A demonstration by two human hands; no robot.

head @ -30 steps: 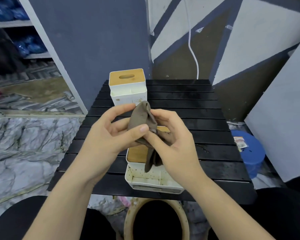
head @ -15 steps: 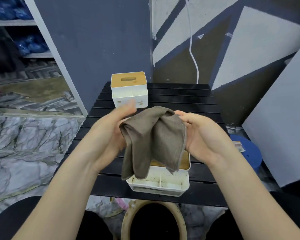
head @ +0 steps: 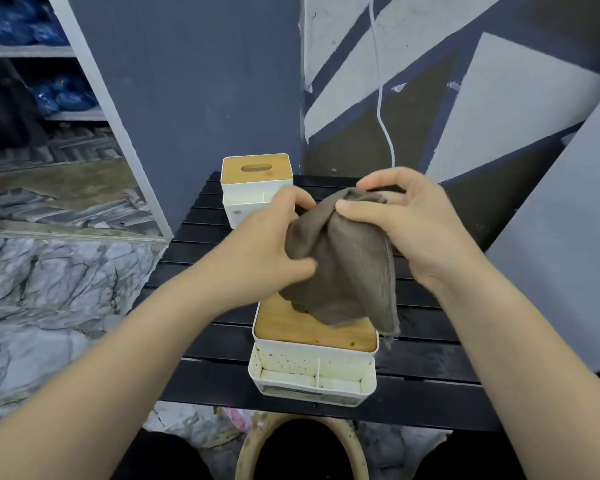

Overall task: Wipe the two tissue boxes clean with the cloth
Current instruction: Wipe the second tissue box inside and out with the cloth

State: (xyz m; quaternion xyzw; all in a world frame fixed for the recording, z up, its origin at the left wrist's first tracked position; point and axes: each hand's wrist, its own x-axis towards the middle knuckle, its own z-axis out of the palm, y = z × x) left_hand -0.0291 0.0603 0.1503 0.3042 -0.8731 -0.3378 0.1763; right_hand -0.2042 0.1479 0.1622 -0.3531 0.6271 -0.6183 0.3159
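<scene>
Bunched up now, the brown-grey woven cloth no longer hangs spread; left hand and right hand fingers grip it above the near white bamboo-lidded tissue box on the black slatted bench; its twin stands behind.

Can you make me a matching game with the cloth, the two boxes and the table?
Things:
1. brown-grey fabric cloth
2. far white tissue box with wooden lid
3. near white tissue box with wooden lid
4. black slatted table

Places or states:
A. under both boxes
B. close to the table's front edge
C. held in both hands
D. by the dark blue wall

Pairs: 1-C, 2-D, 3-B, 4-A
</scene>
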